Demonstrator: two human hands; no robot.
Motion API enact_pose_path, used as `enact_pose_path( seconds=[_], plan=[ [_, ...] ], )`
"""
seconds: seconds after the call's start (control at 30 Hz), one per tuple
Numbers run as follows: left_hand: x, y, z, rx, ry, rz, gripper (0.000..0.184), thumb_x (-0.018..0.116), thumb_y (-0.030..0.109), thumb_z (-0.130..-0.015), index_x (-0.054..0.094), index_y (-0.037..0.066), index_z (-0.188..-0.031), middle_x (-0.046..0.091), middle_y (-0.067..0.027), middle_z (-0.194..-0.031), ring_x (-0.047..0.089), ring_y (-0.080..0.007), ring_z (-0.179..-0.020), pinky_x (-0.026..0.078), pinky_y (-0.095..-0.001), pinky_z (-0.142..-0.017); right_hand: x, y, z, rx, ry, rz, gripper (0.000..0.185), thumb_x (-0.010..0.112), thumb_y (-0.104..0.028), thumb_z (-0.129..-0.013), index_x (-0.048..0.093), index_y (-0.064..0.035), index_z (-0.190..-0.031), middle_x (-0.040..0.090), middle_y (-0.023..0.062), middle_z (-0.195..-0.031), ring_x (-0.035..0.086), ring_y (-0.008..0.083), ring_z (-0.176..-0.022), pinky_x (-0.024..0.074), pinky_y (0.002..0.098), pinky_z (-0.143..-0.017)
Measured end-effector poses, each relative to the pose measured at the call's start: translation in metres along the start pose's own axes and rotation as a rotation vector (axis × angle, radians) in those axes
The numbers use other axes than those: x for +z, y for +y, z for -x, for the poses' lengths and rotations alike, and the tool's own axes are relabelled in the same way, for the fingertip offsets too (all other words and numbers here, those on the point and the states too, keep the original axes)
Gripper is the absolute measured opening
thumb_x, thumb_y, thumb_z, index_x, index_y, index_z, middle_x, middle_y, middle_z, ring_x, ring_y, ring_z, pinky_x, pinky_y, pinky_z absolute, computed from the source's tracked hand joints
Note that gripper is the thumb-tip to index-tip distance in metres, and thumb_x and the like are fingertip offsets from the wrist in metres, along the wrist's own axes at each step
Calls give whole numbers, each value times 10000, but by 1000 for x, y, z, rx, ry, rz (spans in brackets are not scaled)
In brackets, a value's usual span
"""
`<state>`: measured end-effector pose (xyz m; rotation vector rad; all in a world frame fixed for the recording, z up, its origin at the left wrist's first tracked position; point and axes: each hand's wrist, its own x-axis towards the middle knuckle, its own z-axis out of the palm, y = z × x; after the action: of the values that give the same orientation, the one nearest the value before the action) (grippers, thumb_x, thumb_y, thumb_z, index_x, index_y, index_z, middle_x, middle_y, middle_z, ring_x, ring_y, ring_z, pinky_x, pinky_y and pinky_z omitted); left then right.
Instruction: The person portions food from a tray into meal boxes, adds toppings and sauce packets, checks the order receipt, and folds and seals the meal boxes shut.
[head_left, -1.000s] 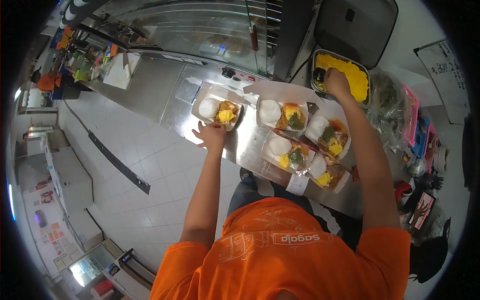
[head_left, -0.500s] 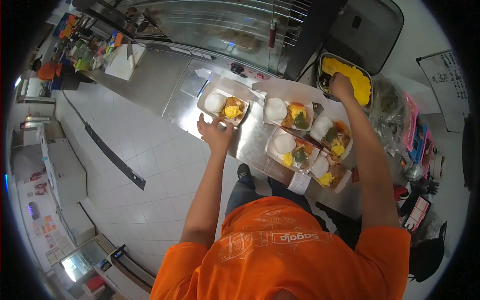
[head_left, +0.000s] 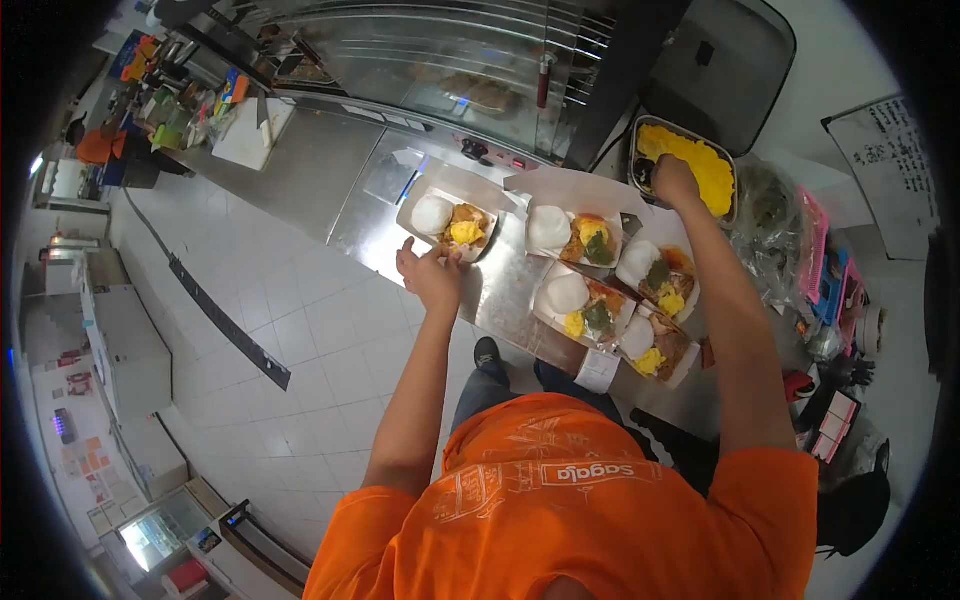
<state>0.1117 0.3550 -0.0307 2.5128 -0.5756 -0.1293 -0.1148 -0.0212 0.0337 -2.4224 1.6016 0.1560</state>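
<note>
My left hand [head_left: 432,273] is at the near edge of a paper box [head_left: 448,208] with rice, browned food and yellow egg; its fingers are apart. My right hand [head_left: 674,181] reaches into the left side of a metal tray [head_left: 736,208] of yellow food [head_left: 702,168]. Its fingers curl downward over something dark, and what they hold is hidden. Right of the first box stand several filled paper boxes, one at the back [head_left: 575,236] and another in front [head_left: 585,305], with rice, yellow egg and green sauce.
A glass display case [head_left: 450,70] stands behind the steel counter [head_left: 300,150]. A white cutting board [head_left: 250,140] with a knife lies at the far left. Plastic bags [head_left: 772,215] and a pink basket [head_left: 818,245] are at the right. Another person's orange headwear [head_left: 100,145] shows at the far left.
The view has shifted slightly. My left hand stays beside the first box with small finger movements. My right hand remains in the yellow food tray.
</note>
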Motion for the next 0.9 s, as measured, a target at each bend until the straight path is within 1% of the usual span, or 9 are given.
enact_pose_path(
  seconds=[0.03, 0.13, 0.17, 0.2, 0.27, 0.3, 0.4, 0.53, 0.9],
  plan=[
    [-1, -1, 3, 23, 47, -10, 177, 845, 249, -757, 773, 129, -865, 446, -136, -1445, 345, -388, -1363, 378, -583, -1006, 4, 3, -5, 1, 0, 11, 315, 535, -162, -906, 666, 1, -1141, 675, 265, -1156, 662, 406, -1088, 525, 484, -919],
    [-9, -9, 9, 44, 28, 107, 177, 839, 226, -759, 756, 96, -847, 484, -127, -1399, 367, -399, -1331, 385, -556, -1016, 4, 5, -4, 14, -29, 8, 315, 553, -162, -899, 663, -10, -1152, 677, 259, -1155, 656, 401, -1102, 525, 480, -921],
    [-14, -13, 12, 153, 28, 150, 175, 822, 209, -800, 742, 64, -856, 544, -107, -1331, 464, -320, -1251, 411, -482, -1005, 3, 5, -3, 18, -27, 8, 315, 553, -162, -899, 663, -10, -1152, 677, 259, -1155, 656, 401, -1102, 525, 480, -920],
    [-22, -11, 19, 156, 25, 151, 175, 822, 209, -800, 742, 64, -856, 544, -107, -1331, 464, -320, -1251, 411, -482, -1005, 5, 6, -4, -1, -32, 30, 318, 563, -166, -895, 662, -14, -1155, 678, 254, -1156, 658, 398, -1099, 527, 481, -915],
    [-51, 1, 34, -52, -249, 747, 174, 789, 198, -856, 732, 36, -884, 608, -89, -1238, 538, -219, -1129, 424, -426, -979, 3, 6, 1, -15, -43, 52, 321, 573, -171, -890, 661, -18, -1159, 678, 249, -1158, 659, 395, -1095, 529, 481, -910],
    [-64, 6, 43, -56, -255, 744, 174, 789, 198, -856, 732, 36, -884, 608, -89, -1238, 538, -219, -1129, 424, -426, -979, -6, 3, 8, -17, -36, 52, 323, 584, -178, -887, 661, -23, -1160, 678, 242, -1162, 658, 392, -1095, 527, 480, -911],
    [-105, 16, 67, -518, -475, 1108, 289, 663, 246, -964, 667, 21, -1144, 601, -59, -1309, 565, -188, -1137, 445, -386, -991, -25, 5, 28, -46, 45, 28, 331, 614, -201, -879, 661, -32, -1160, 679, 225, -1167, 655, 384, -1095, 520, 477, -915],
    [-151, 44, 97, -550, -681, 1811, 216, 607, 279, -995, 650, 116, -1130, 557, -59, -1364, 555, -157, -1079, 458, -352, -876, -37, 20, 52, -146, 291, -90, 369, 673, -251, -860, 659, -37, -1160, 688, 205, -1145, 653, 374, -1088, 509, 470, -922],
    [-213, 125, 127, -384, -993, 2003, 202, 587, 359, -1003, 690, 286, -1160, 409, -46, -1550, 499, -125, -951, 410, -319, -794, -71, 38, 139, -218, 328, -456, 328, 707, -172, -858, 657, 9, -1127, 705, 189, -1081, 682, 314, -1035, 518, 395, -902]
  ],
)
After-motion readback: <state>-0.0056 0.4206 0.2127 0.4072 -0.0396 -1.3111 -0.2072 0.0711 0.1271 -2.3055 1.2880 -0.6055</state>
